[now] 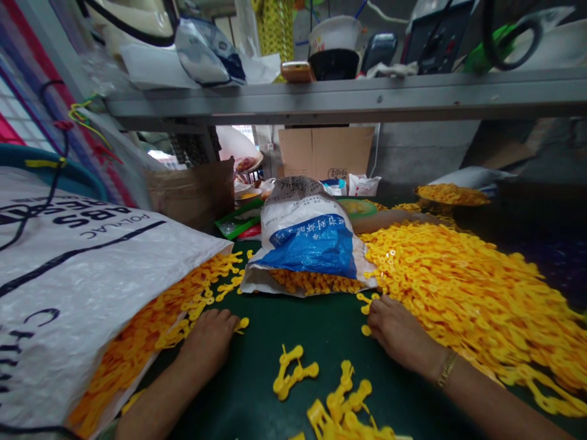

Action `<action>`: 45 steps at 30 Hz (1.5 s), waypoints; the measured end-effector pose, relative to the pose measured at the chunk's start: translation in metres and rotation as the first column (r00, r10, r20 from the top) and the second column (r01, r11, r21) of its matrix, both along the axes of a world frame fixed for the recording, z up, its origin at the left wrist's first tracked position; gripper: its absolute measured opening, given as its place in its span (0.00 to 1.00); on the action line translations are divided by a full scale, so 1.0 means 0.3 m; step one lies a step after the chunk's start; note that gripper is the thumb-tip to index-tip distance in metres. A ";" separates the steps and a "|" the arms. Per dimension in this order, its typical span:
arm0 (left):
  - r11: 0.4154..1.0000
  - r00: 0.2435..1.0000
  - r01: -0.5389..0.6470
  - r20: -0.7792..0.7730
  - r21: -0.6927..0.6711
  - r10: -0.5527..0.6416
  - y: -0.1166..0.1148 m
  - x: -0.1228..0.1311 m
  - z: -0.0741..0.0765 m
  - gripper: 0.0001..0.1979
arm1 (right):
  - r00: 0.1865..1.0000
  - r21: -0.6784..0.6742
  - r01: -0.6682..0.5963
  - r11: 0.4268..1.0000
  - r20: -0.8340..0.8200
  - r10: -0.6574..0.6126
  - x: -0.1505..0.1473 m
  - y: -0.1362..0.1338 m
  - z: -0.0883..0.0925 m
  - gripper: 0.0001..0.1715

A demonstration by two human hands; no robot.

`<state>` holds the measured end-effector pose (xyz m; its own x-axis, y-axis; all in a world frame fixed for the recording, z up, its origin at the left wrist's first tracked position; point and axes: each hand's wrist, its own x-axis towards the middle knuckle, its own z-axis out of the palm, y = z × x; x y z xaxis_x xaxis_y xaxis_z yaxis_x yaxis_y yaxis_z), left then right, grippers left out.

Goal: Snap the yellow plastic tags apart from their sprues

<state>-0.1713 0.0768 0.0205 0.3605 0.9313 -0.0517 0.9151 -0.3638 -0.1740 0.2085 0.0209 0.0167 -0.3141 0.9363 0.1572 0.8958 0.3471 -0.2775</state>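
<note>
the white woven sack carries "polylac" in dark print, with larger letters too distorted to read; right of that sack, the bag's blue panel shows unreadable chinese characters.

The left forearm and right forearm reach in from the bottom corners of the view and angle toward each other, with the left hand just left of centre and the right hand well apart from it, just right of centre. Both hands lie palm down (knuckles up, palms hidden), the left bunched with its fingers curled forward, the right flatter with its fingers spread inward. Whether either hand is pinching anything cannot be told from this view.
</note>
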 end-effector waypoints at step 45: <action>0.960 0.562 0.079 0.807 -0.269 0.180 0.224 0.512 -0.079 0.21 | 0.269 -0.478 -0.152 0.865 -0.862 -0.429 -0.029 -0.079 -0.073 0.17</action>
<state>-0.0176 0.1442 -0.0031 0.3190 0.9477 0.0137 0.6286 -0.2223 0.7453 0.1998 -0.0028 -0.0051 -0.0770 0.9857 -0.1502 -0.0753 -0.1560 -0.9849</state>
